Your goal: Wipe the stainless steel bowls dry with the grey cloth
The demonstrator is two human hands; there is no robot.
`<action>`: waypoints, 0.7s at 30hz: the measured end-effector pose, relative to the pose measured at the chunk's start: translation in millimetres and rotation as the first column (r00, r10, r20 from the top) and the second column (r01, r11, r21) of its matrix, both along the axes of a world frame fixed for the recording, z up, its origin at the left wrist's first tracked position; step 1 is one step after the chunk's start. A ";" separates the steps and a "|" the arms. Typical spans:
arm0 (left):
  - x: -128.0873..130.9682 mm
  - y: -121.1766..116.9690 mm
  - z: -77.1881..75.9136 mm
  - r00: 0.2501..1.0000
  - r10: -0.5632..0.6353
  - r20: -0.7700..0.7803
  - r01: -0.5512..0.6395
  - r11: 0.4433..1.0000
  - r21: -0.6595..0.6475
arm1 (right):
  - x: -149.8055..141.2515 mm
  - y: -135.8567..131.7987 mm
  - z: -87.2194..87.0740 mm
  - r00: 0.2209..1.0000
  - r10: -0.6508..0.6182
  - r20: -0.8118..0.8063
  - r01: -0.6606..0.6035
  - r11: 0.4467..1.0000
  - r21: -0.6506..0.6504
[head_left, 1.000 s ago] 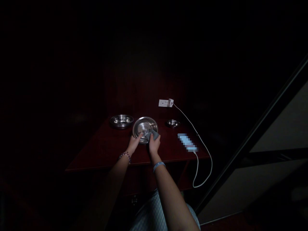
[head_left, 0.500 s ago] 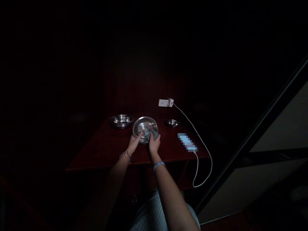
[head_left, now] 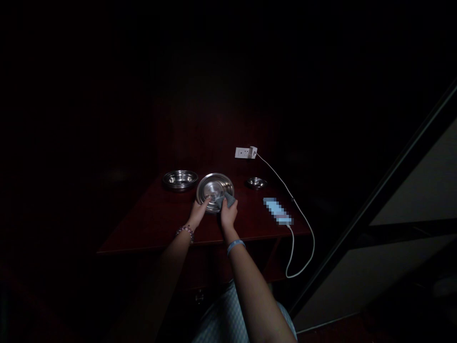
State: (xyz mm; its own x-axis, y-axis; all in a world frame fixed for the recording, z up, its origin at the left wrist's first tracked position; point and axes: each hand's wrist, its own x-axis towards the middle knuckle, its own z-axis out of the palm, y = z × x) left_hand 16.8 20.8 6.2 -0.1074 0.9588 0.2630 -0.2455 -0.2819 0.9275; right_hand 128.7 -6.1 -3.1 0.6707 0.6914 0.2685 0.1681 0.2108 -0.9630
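A shiny steel bowl is tilted toward me above the dark red table. My left hand grips its lower left rim, thumb over the inside and fingers hidden behind. In my right hand a grey cloth is bunched and pressed to the bowl's lower right rim. To the left of the held bowl sit stacked steel bowls. A smaller steel bowl stands on the table to the right.
A blurred-out phone lies at the table's right side, with a white cable looping past the edge up to a charger in the wall socket. A slanted dark frame rises at far right. Surroundings are very dark.
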 end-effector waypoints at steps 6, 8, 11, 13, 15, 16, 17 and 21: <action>1.4 -3.1 3.8 1.000 0.006 0.020 -0.005 0.999 -0.033 | -0.3 -0.1 0.7 1.000 -0.004 0.001 0.004 1.000 0.000; 1.7 -3.9 4.4 1.000 0.011 0.017 -0.010 0.999 -0.044 | -0.2 -0.4 1.1 1.000 0.000 -0.001 0.000 1.000 -0.002; 1.7 -4.0 4.7 1.000 0.020 0.014 -0.019 0.999 -0.037 | 0.3 -0.6 1.2 1.000 0.012 -0.010 -0.012 1.000 0.005; 1.5 -3.7 5.0 0.999 0.029 0.016 -0.029 0.999 -0.035 | 0.6 -0.3 0.6 1.000 0.011 -0.014 -0.011 1.000 0.013; 1.1 -3.7 5.7 0.999 0.043 0.019 -0.042 0.998 -0.047 | 0.8 0.3 -0.3 1.000 0.008 -0.011 -0.008 1.000 0.014; 0.9 -3.9 6.1 0.998 0.052 0.021 -0.051 0.997 -0.059 | 0.8 0.6 -0.7 1.000 0.008 -0.008 -0.008 1.000 0.012; 0.5 -4.2 6.6 0.998 0.061 0.023 -0.059 0.996 -0.072 | 0.7 0.9 -1.2 1.000 0.009 -0.003 -0.009 1.000 0.010; -1.5 -5.6 7.5 0.997 0.070 0.028 -0.067 0.993 -0.102 | 0.1 1.4 -2.5 1.000 0.003 0.011 -0.003 1.000 0.013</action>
State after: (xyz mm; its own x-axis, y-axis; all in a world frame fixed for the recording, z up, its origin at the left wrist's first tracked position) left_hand 15.3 15.2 13.7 -0.1809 0.9702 0.1612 -0.2585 -0.2050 0.9440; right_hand 128.8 -4.8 -5.5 0.6657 0.6896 0.2851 0.1781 0.2241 -0.9581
